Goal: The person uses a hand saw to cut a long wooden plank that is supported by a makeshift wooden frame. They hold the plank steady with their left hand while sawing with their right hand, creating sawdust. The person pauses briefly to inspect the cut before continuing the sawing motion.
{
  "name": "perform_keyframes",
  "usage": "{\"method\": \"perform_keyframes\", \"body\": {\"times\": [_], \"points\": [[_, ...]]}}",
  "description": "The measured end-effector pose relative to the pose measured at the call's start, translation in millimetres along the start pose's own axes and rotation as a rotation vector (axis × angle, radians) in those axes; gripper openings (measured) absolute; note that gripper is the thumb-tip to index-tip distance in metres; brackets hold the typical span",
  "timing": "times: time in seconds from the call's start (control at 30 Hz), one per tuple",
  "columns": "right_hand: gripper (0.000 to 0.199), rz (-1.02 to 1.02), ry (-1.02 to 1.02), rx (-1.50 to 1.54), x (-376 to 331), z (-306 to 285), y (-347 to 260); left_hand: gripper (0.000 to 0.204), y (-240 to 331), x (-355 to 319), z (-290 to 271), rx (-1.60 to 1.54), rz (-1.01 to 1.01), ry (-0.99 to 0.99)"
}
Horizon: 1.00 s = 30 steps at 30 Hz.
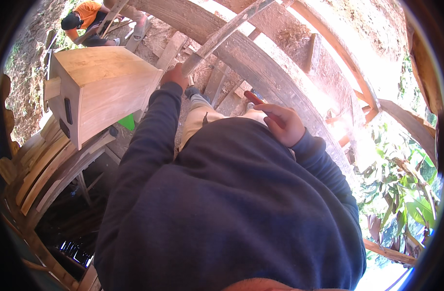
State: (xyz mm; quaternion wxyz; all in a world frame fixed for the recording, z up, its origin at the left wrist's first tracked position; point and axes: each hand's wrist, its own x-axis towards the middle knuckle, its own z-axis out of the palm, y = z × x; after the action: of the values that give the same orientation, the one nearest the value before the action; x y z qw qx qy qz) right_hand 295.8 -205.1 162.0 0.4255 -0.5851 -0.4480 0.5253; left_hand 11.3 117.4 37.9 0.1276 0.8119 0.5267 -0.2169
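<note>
Reddish-brown stick-like object: lies within the grasp of the right hand, its far end projecting beyond the fingers, pointing up and toward the left. Wooden pole: slants down from the upper edge; its lower end meets the left hand, just beside the near corner of the light-wood cabinet.

Right fingers: curled, closed around the stick-like object; the thumb lies along the near side. Left fingers: bent at the pole's lower end, touching it; the far fingertips are hidden, so cannot tell how tightly they close, or whether they also touch the cabinet.

Edges and room: a weathered plank runs diagonally beyond both hands, close to the right one. The cabinet bounds the left hand's outer side. Between the hands, an open gap above the trousers. Stacked boards lie below the cabinet at left. A crouching co-worker in orange is well apart, upper left.
</note>
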Motion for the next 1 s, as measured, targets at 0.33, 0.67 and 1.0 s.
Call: {"method": "perform_keyframes", "body": {"times": [0.33, 0.67, 1.0], "points": [[0.018, 0.085, -0.037, -0.029, 24, -17, -62, 0.046, 10, -12, 26, -0.039, -0.040, 0.016], [0.015, 0.276, -0.114, -0.143, 67, -5, -132, 0.036, 30, -34, 85, -0.220, -0.073, 0.028], [0.010, 0.141, -0.270, -0.402, 94, 19, -130, 0.025, 25, -28, 108, -0.355, -0.034, -0.007]]}}
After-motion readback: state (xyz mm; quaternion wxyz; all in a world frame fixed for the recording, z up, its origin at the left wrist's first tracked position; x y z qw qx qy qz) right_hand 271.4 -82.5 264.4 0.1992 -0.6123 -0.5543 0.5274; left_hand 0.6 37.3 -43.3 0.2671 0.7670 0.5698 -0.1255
